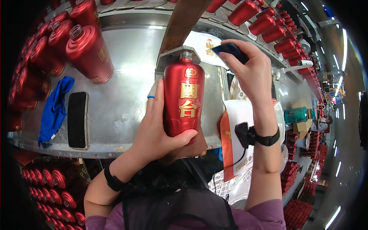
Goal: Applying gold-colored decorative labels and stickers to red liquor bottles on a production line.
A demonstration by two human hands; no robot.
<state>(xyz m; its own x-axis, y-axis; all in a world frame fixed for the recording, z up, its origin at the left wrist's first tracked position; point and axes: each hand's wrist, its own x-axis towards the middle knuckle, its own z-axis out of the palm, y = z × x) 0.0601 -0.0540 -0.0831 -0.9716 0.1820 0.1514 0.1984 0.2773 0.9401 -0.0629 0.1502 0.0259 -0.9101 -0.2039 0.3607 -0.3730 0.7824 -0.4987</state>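
A glossy red bottle (183, 103) with gold lettering and a clear, uncapped neck lies before me in the middle, its neck end against a metal bracket (168, 57) on a brown post. My left hand (155, 128) is wrapped round its left side and base, thumb across the lower end; a finger wears a whitish cover with a blue band. Up and to the right, apart from the bottle, my right hand (251, 63) pinches a dark blue flat piece with a straight edge (232, 51). Below it is a white sheet with gold print (203, 46).
Several red bottles (90, 57) stand at the left of the metal table (126, 50), near a blue cloth (56, 107) and a black phone (78, 120). A slatted conveyor (134, 4) carries bottles along the back. White and orange sheets (237, 149) hang at the right.
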